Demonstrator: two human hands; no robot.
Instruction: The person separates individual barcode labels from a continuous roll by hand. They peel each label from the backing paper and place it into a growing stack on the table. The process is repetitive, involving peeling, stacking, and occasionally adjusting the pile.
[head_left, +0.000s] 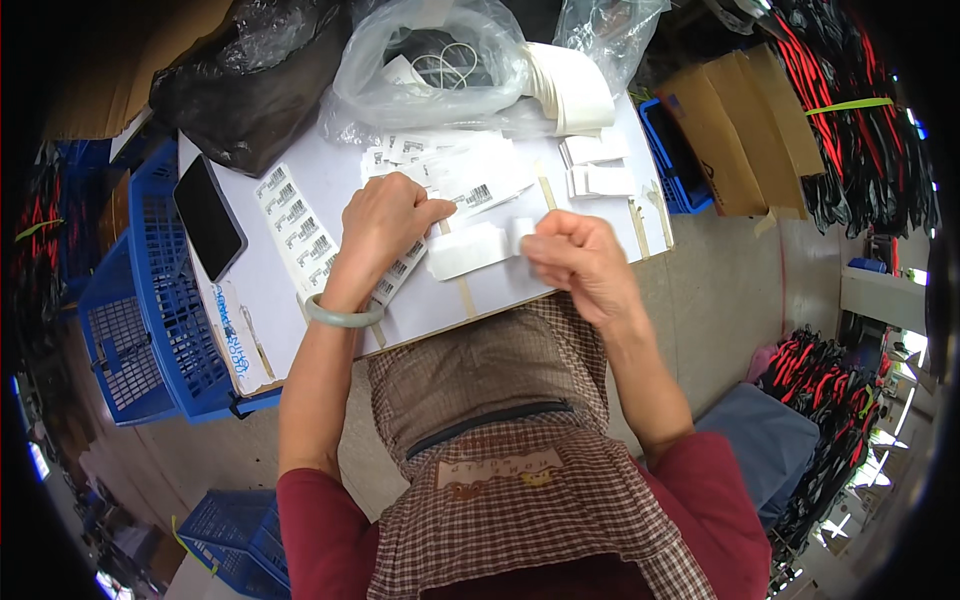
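My left hand (385, 222) is curled over the white tabletop with its thumb out to the right; whatever its fingers grip, if anything, is hidden. Beneath that hand lies a sheet of barcode labels (398, 272). My right hand (580, 258) is closed in a pinch, slightly blurred, on a small white paper piece (521, 236). Between the two hands is a white paper strip (468, 252), near the table's front edge. Beyond them spreads a pile of printed white tags (480, 172), some bearing barcodes.
On the left are another barcode sheet (298, 222), a black phone (210, 218) and blue baskets (180, 290). A black plastic bag (245, 90), a clear bag (350, 85) and a white stack of tags (570, 88) stand behind. Small white stacks (602, 181) and a cardboard box (745, 130) are right.
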